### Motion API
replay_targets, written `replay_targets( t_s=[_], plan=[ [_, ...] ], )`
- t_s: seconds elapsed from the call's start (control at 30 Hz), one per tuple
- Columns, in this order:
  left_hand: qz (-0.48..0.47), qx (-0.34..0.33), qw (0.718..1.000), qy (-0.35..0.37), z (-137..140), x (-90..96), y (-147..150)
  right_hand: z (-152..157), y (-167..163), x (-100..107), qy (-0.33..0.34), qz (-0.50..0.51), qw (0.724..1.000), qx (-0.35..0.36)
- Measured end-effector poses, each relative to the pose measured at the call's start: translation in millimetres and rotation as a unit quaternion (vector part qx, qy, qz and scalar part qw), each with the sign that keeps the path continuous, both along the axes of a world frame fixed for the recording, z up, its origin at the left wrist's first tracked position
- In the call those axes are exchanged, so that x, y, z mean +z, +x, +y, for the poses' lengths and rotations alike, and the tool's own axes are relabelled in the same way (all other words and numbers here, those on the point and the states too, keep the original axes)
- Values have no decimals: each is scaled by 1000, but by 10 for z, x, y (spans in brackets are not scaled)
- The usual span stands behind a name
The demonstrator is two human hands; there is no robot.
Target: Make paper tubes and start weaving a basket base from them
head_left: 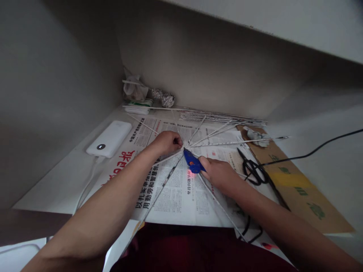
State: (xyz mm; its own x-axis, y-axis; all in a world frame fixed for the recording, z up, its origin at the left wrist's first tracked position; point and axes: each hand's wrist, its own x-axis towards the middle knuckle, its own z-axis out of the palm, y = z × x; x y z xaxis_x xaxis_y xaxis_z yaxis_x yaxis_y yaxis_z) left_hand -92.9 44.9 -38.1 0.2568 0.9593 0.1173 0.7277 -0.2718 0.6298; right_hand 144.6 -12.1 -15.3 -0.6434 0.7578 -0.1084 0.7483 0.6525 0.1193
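Thin rolled newspaper sticks (215, 144) fan out like spokes from a hub on a spread newspaper (170, 192). My right hand (217, 172) grips a blue glue gun (193, 161), its nozzle pointing at the hub and a red glow showing under its body. Just left of the nozzle, my left hand (168, 142) is closed with thumb and fingers pinched together at the hub. What lies between those fingertips is hidden. One long stick (159, 192) runs from the hub toward my body, passing between my forearms.
A white power bank (109, 139) with a cable lies left. Black scissors (252, 168) rest by cardboard (300, 189) and crumpled paper (256, 136). A black cord (314, 149) crosses at right. Behind are bundled sticks (221, 116), a tissue pack (138, 106) and a plastic bag (134, 90). Walls enclose the surface.
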Motion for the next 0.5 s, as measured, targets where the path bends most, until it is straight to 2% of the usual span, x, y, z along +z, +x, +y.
replay_targets(
  t_s=[0.13,0.3,0.4,0.5],
  plan=[
    [-1,7,1000,4,5,-7,-2,-22,9,-29,17,8,1000,-10],
    [-1,3,1000,-3,-7,4,-4,-2,34,-85,8,12,1000,18],
    [0,3,1000,-5,-5,6,-5,-22,69,-41,0,30,999,37],
    [-7,-1,1000,-1,9,-9,-9,-115,170,43,6,48,999,22]
  ],
)
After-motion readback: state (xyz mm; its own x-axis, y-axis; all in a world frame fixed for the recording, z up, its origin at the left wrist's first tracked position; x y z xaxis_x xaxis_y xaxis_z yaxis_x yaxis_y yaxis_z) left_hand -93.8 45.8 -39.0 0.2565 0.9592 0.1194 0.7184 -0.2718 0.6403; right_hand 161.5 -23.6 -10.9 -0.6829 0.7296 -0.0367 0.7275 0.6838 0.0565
